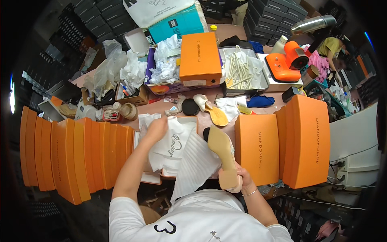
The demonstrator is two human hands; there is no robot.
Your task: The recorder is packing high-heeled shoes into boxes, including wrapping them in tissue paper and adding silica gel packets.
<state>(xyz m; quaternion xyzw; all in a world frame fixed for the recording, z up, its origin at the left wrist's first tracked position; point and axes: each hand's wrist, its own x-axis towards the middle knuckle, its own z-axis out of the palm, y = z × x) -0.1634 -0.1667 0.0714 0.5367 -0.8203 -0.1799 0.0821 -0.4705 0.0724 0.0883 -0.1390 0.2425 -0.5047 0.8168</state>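
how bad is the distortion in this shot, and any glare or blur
Head view: the fisheye bows the edges of the orange shoe boxes at right; head view: the corners fall to black; head view: a bright light glares near the left edge; head view: the tan-soled shoe in the right hand looks fairly sharp.

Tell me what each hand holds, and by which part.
Right hand: the shoe, by its heel end. Left hand: at the white wrapping, hold unclear.
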